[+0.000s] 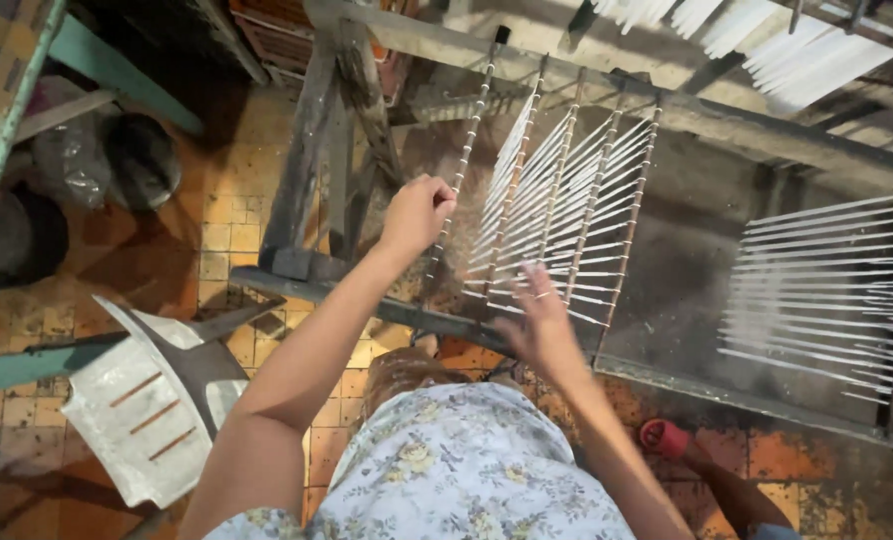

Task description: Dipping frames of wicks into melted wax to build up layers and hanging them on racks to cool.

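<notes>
Two hands at a slanted rack of thin white candles in a wooden frame: left hand closed round the leftmost rod, right hand open, fingers spread on the lower candle rows. White plastic chair on the tiled floor.

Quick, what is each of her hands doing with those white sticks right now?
Left hand: closed around a notched rod of the rack.
Right hand: open, fingers spread on the white sticks.

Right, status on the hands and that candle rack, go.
Left hand fisted on the leftmost rod. Right hand open, fingers spread on the white candles. Rack sits in the wooden frame; grey plastic chair at left, nothing blocking.
</notes>
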